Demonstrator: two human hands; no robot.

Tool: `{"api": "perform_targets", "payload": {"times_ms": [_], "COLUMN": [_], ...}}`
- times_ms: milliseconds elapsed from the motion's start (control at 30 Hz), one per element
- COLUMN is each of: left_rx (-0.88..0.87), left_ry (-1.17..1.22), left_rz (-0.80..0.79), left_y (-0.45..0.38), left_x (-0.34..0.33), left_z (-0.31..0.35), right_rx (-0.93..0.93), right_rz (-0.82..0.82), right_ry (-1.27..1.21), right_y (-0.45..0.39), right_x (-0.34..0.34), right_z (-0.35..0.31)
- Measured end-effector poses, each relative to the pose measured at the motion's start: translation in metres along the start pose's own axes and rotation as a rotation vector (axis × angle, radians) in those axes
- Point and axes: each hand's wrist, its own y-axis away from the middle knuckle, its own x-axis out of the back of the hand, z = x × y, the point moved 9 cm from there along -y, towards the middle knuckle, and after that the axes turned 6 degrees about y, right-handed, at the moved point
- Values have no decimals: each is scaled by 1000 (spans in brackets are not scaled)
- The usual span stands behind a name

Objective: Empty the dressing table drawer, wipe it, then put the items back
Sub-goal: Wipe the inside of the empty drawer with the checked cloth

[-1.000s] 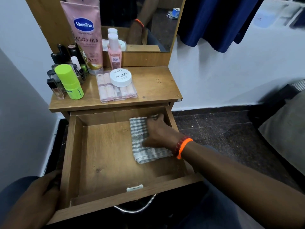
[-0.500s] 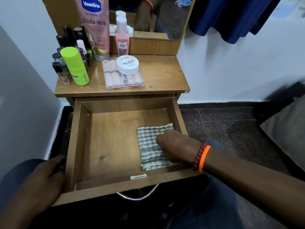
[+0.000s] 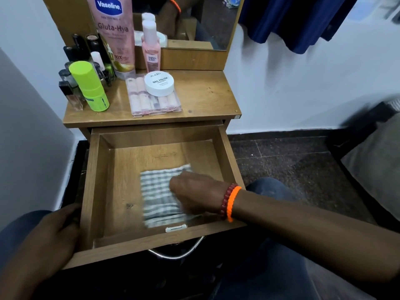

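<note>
The wooden drawer [image 3: 118, 174] is pulled out and holds only a grey-and-white checked cloth [image 3: 157, 191], which lies on the drawer floor near the front, right of the middle. My right hand [image 3: 194, 194] presses down on the cloth, fingers bent over it; the cloth looks blurred. My left hand [image 3: 52, 237] holds the drawer's front left corner from outside. The drawer's items stand on the tabletop: a pink Vaseline tube [image 3: 113, 33], a lime-green bottle [image 3: 89, 86], a pink bottle [image 3: 150, 47], a white nail-polish jar [image 3: 159, 82] on a clear pack of tubes [image 3: 154, 102], and several dark small bottles [image 3: 86, 50].
A mirror [image 3: 194, 20] rises behind the tabletop [image 3: 207, 98]. White walls close in on the left and behind. A blue cloth [image 3: 303, 20] hangs at the upper right. Dark tiled floor [image 3: 303, 165] and a grey cushion [image 3: 376, 163] lie to the right. A metal handle [image 3: 175, 254] hangs under the drawer front.
My right hand has dragged the cloth from the drawer's back right corner toward the front and then leftward. My left hand has stayed on the front left corner.
</note>
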Motion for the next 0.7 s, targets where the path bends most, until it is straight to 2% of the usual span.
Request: {"api": "perform_targets", "payload": {"times_ms": [67, 167, 233, 333, 367, 467, 633, 700], "left_rx": [20, 39, 39, 51, 51, 27, -58, -83], "left_ry": [27, 39, 9, 1, -4, 5, -125, -172], "left_rz": [-20, -43, -25, -23, -13, 24, 122, 210], "left_y": [4, 23, 36, 46, 50, 60, 74, 77], "left_x": [-1, -4, -3, -6, -5, -4, 3, 10], "left_z": [4, 40, 68, 84, 90, 111, 139, 146], "right_rx": [22, -149, -22, 64, 116, 110, 131, 104], "right_rz": [-73, -164, -120, -69, -33, -27, 41, 62], "right_ry": [68, 133, 220, 323, 359, 290, 128, 48], "right_y": [57, 62, 62, 72, 63, 54, 43, 41], "right_x": [36, 2, 9, 56, 45, 40, 49, 55], "right_z": [10, 67, 48, 7, 5, -5, -30, -30]}}
